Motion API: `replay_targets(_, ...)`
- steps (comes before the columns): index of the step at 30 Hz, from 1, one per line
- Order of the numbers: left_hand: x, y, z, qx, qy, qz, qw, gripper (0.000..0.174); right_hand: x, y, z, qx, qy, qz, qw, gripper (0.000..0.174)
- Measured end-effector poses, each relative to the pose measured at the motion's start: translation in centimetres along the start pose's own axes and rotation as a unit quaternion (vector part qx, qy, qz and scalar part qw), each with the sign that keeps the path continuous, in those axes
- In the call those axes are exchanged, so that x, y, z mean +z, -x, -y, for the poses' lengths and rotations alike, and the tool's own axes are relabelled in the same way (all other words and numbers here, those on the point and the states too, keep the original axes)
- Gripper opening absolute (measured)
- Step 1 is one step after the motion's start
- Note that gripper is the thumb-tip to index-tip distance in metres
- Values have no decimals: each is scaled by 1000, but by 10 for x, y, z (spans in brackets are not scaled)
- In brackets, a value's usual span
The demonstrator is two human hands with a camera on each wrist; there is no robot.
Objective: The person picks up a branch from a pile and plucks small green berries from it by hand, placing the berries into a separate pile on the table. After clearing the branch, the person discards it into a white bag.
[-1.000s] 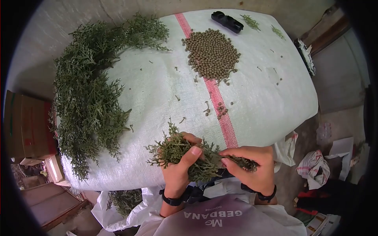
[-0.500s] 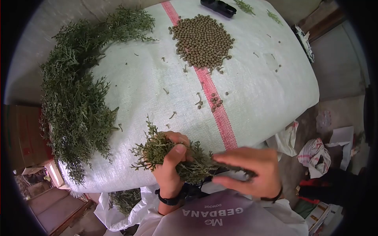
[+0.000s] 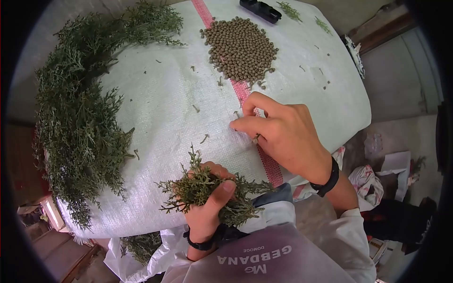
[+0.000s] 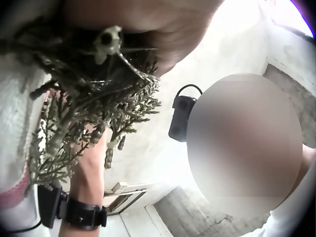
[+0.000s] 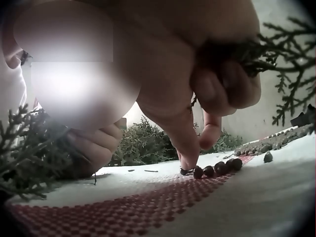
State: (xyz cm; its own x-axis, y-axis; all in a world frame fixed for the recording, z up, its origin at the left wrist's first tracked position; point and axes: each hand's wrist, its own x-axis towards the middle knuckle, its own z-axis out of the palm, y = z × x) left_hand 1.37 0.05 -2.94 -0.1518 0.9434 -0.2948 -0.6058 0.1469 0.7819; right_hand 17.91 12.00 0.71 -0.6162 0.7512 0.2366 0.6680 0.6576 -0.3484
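Observation:
My left hand (image 3: 206,214) grips a bunch of green conifer sprigs (image 3: 188,187), its thumb across the stems. Near the red stripe, my right hand (image 3: 291,137) is low over the white sack (image 3: 165,104). Its thumb touches down beside several small round brown seeds (image 5: 221,168) in the right wrist view, with the index finger close by. Its other fingers are curled, and a green sprig (image 5: 284,57) sticks out from them. The left wrist view has the bunch (image 4: 98,108) close up below the left hand (image 4: 148,22).
A large pile of brown seeds (image 3: 240,49) lies farther back on the sack, near a black tray-like object (image 3: 261,10). Cut foliage (image 3: 80,118) covers the sack's left side. Bits of stem are scattered between. More greenery (image 3: 144,246) sits in a white bag below.
My right hand has moved from beside the bunch, forward and slightly left, down to the small group of seeds. The left hand keeps hold of its bunch, and the head view has shifted slightly.

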Motion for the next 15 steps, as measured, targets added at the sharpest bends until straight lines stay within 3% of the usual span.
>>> replay_targets(4,3,-3,-1,2,7,-5,1000,19,3,-4,3,-17,-30,33,999,29)
replay_targets(8,11,-5,-5,24,-14,-28,999,14,-2,1,14,-4,19,51,998,28)
replay_targets(11,12,-6,-14,8,-34,-26,999,12,-18,7,26,56,-182,-13,982,24)
replay_targets(12,11,-9,-14,14,-33,-14,999,11,-18,10,27,49,-174,-3,984,24)
replay_targets(15,14,-7,-7,10,-18,9,1000,12,-18,31,38,137,-381,-72,912,17)
